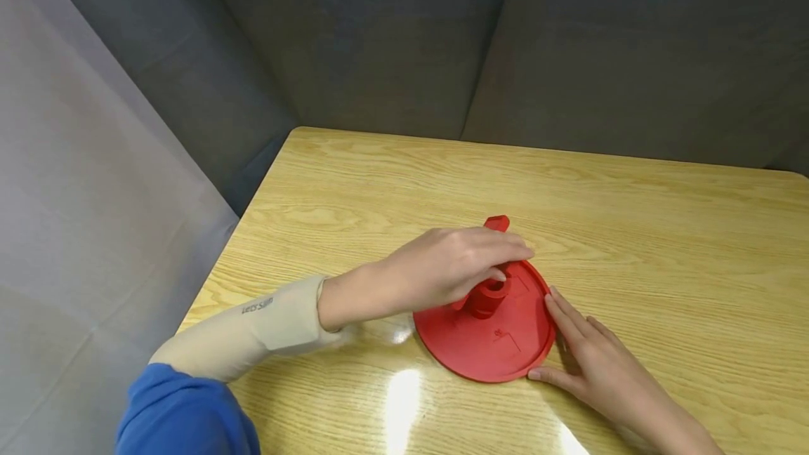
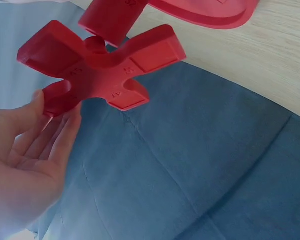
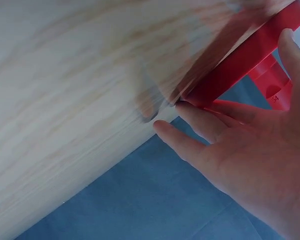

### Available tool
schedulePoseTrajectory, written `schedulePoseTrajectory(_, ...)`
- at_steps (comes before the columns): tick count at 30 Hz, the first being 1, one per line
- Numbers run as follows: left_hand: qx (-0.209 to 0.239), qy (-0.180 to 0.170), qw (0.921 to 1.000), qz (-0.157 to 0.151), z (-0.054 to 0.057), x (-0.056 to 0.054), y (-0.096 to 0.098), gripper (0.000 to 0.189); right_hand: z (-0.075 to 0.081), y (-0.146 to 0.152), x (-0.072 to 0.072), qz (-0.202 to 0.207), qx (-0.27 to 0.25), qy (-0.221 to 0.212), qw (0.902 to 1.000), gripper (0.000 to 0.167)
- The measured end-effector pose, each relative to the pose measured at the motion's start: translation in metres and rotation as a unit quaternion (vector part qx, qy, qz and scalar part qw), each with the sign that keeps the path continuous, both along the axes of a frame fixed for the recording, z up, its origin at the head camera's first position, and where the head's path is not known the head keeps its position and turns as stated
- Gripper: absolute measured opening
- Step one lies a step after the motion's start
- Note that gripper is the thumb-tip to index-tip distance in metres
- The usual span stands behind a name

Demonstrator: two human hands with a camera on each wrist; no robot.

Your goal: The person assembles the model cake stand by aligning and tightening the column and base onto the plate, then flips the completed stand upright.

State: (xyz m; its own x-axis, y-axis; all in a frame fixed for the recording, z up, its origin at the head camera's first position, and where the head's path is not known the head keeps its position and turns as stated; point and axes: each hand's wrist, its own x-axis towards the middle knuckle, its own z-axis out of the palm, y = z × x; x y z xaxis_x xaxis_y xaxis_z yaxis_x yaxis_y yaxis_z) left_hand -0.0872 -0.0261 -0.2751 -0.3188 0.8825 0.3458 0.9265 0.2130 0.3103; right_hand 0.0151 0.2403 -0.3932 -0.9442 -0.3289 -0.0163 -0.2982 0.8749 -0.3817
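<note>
A red round base point(image 1: 466, 352) with a raised rim and a hollow upright post point(image 1: 488, 300) lies flat on the table. My left hand point(image 1: 455, 262) is above the base, and its thumb and fingers pinch one arm of a red cross-shaped piece point(image 2: 97, 80) stamped with small numbers. This cross stands close to the end of the post; whether they touch I cannot tell. In the head view the hand covers most of the cross, with one arm's tip showing beyond it. My right hand point(image 1: 594, 360) rests at the base's right edge, straight fingers and thumb against the rim.
The wood-grain table point(image 1: 354, 181) extends around the base, with glare near its front. Dark grey cloth point(image 1: 392, 41) hangs behind the table, and paler cloth point(image 1: 82, 195) hangs to the left. A beige sleeve point(image 1: 253, 328) covers my left forearm.
</note>
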Motion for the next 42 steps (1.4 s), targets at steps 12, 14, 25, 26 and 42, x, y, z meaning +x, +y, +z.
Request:
schedulePoseTrajectory(12, -0.121, 0.063, 0.9904, -0.024, 0.005, 0.008, 0.017, 0.041, 0.000, 0.001, 0.000, 0.002, 0.000, -0.004, 1.0000, 0.107)
schedulePoseTrajectory(14, -0.138, 0.078, 0.9870, -0.025, 0.005, 0.011, 0.020, 0.042, 0.001, 0.001, 0.000, 0.002, 0.002, -0.008, 1.0000, 0.107)
schedulePoseTrajectory(25, -0.233, 0.183, 0.9551, -0.011, 0.003, 0.030, 0.034, 0.038, 0.001, -0.002, 0.002, 0.011, -0.003, 0.035, 0.9993, 0.106)
schedulePoseTrajectory(26, -0.237, 0.189, 0.9529, -0.010, 0.003, 0.031, 0.035, 0.037, 0.000, -0.002, 0.002, 0.012, -0.004, 0.038, 0.9992, 0.105)
schedulePoseTrajectory(42, -0.289, 0.181, 0.9399, -0.012, 0.007, 0.036, 0.038, 0.031, 0.001, -0.005, -0.001, 0.017, -0.011, 0.029, 0.9994, 0.101)
